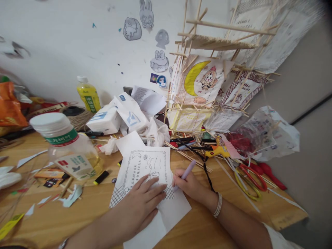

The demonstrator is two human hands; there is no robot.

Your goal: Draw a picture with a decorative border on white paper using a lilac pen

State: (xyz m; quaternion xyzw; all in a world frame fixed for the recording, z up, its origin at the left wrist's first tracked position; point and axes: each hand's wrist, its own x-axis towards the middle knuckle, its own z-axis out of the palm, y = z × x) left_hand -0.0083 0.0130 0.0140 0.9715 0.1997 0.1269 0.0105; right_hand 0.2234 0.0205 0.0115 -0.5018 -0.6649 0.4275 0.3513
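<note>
On the wooden table lies a white sheet with an ink drawing [145, 166]: a patterned border, rows of written characters, line figures and cross-hatched lower corners. My left hand [145, 200] rests flat across its lower middle, fingers spread, covering part of the picture. My right hand [189, 185] is closed around a light purple pen [188, 169] at the sheet's right edge, beside the hatched corner; the pen's tip is hidden by my fingers. Beneath the drawing, another blank white sheet [173, 214] sticks out below and to the right.
A large bottle [75, 152] and a black-and-yellow marker [101, 177] stand or lie on the left. Tissue packs [103, 119] are behind the paper. A stick frame [220, 43] with drawn panels rises at the back right. A yellow glue gun [216, 151] and scissors [252, 178] lie right.
</note>
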